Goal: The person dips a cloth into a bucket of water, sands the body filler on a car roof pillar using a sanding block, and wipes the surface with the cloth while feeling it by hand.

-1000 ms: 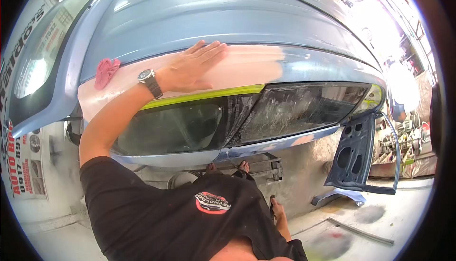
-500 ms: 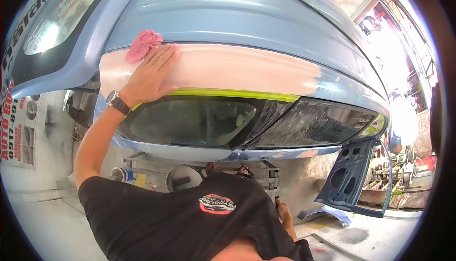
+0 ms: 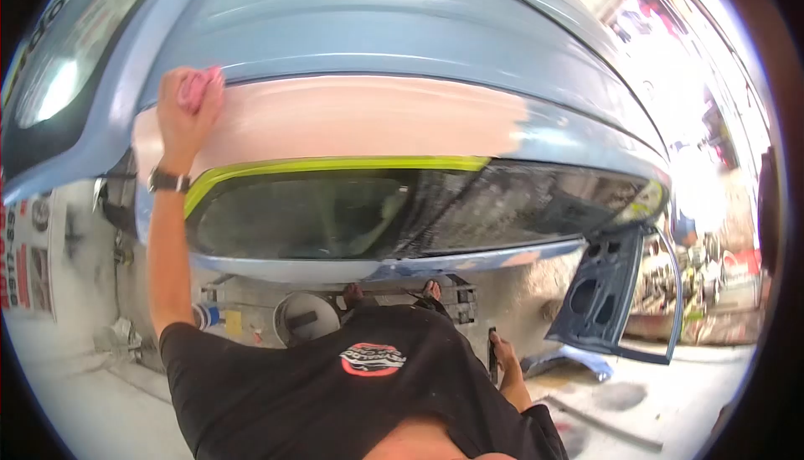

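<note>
My left hand [image 3: 186,129], with a watch on its wrist, is closed around a bunched pink cloth [image 3: 198,90]. It is at the left end of the pinkish, filler-coloured strip [image 3: 352,116] along the blue car's roof edge. Yellow-green tape [image 3: 352,163] borders the strip above the side window [image 3: 301,217]. Low at my side, my right hand [image 3: 505,353] is wrapped round a narrow dark bar-shaped object [image 3: 492,353]; its exact kind is too small to make out.
A grey bucket [image 3: 306,319] stands on the floor by my feet, beside a blue-and-white can [image 3: 206,316]. To the right is a detached car door [image 3: 596,292], with a blue panel [image 3: 578,363] lying below it. A cluttered shelf [image 3: 708,292] is farther right.
My left hand has gone from lying flat on the strip beside the cloth to gripping the cloth, farther left. The view has shifted, and the right hand still hangs low.
</note>
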